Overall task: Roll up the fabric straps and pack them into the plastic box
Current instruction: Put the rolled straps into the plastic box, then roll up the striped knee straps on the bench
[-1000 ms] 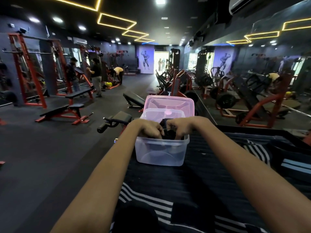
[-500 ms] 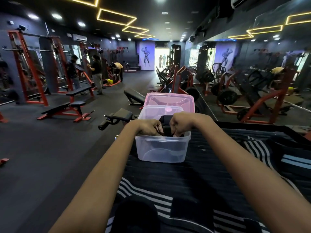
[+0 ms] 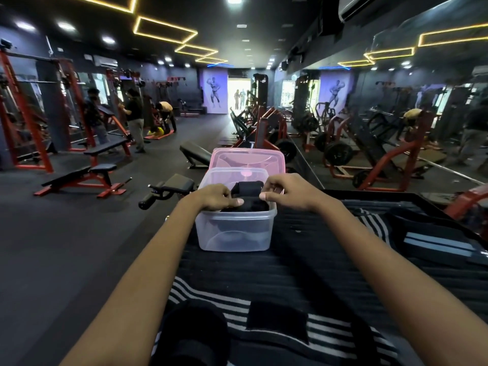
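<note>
Nearest strap: a black-and-white striped strap lies flat across the dark ribbed surface just below me, a black patch on top of it.
Right side: another dark strap with pale grey-blue bars lies off to my right, well apart from the box.
My forearms: both reach forward over the surface and partly cover the striped strap.
Plastic box: the clear box stands upright at the far edge of the surface, between my wrists.
Rolled strap: a black rolled strap sits inside the box, its top rising just above the rim.
Left hand: my left hand rests over the near left rim, fingers curled, thumb pressed against the roll.
Right hand: my right hand is at the right rim, fingers curled, pinching the roll from the other side.
Lid: the pink lid stands tilted just behind the box.
Beyond: a black padded bench to the left, then red gym machines, a mirror wall, and people standing far off.
</note>
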{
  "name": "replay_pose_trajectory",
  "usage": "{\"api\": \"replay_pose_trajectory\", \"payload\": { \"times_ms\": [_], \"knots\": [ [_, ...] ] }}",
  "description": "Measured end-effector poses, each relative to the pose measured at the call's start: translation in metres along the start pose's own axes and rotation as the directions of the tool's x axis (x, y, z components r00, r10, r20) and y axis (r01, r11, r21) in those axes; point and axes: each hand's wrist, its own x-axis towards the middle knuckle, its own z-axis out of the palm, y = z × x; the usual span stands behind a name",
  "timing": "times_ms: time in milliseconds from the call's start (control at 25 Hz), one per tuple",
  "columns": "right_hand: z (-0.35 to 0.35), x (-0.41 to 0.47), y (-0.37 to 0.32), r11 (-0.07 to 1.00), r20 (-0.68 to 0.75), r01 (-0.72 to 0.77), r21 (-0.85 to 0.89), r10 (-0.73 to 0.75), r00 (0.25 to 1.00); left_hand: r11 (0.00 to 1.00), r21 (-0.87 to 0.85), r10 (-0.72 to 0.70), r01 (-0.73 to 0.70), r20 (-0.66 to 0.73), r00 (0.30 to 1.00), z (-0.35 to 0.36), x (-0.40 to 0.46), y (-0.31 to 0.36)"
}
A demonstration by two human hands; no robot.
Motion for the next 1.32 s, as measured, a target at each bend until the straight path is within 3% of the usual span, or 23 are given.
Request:
{"api": "replay_pose_trajectory", "payload": {
  "times_ms": [120,200,280,360,480,600,800,1040,1120,1200,1320],
  "knots": [
    [-0.009,-0.022,0.004,1.000,-0.066,-0.001,0.026,0.002,0.998,0.999,0.033,-0.010,0.012,-0.050,0.999,0.001,-0.005,0.003],
    [-0.014,-0.039,0.011,0.996,-0.093,-0.041,0.082,0.048,0.994,0.996,0.085,0.042,-0.025,-0.193,0.980,0.001,-0.014,0.017],
    [-0.017,-0.060,0.023,0.987,-0.114,-0.102,0.126,0.117,0.987,0.988,0.087,0.150,-0.126,-0.400,0.904,0.005,-0.026,0.043],
    [-0.015,-0.080,0.034,0.974,-0.117,-0.154,0.164,0.174,0.978,0.963,0.020,0.246,-0.270,-0.488,0.838,0.018,-0.039,0.080],
    [-0.012,-0.114,0.051,0.972,-0.088,-0.196,0.131,0.208,0.974,0.897,-0.053,0.396,-0.438,-0.338,0.854,0.060,-0.052,0.139],
    [-0.013,-0.143,0.071,0.977,-0.059,-0.210,0.024,0.211,0.976,0.905,-0.065,0.400,-0.421,-0.213,0.892,0.109,-0.051,0.173],
    [-0.012,-0.181,0.094,0.967,-0.086,-0.221,0.125,0.232,0.969,0.905,-0.241,0.288,-0.351,-0.260,0.922,0.153,-0.052,0.185],
    [-0.003,-0.197,0.092,0.954,-0.119,-0.154,0.257,0.189,0.975,0.912,-0.268,0.236,-0.311,-0.279,0.931,0.168,-0.075,0.164],
    [-0.003,-0.196,0.079,0.955,-0.046,-0.106,0.279,0.123,0.991,0.926,-0.234,0.236,-0.298,-0.257,0.937,0.172,-0.081,0.152],
    [-0.002,-0.197,0.065,0.955,0.127,-0.099,0.281,0.065,0.990,0.928,-0.186,0.285,-0.323,-0.207,0.936,0.172,-0.086,0.145],
    [0.001,-0.202,0.053,0.953,0.362,-0.128,0.275,0.021,0.932,0.929,-0.092,0.339,-0.357,-0.173,0.925,0.169,-0.087,0.143]
  ]
}}
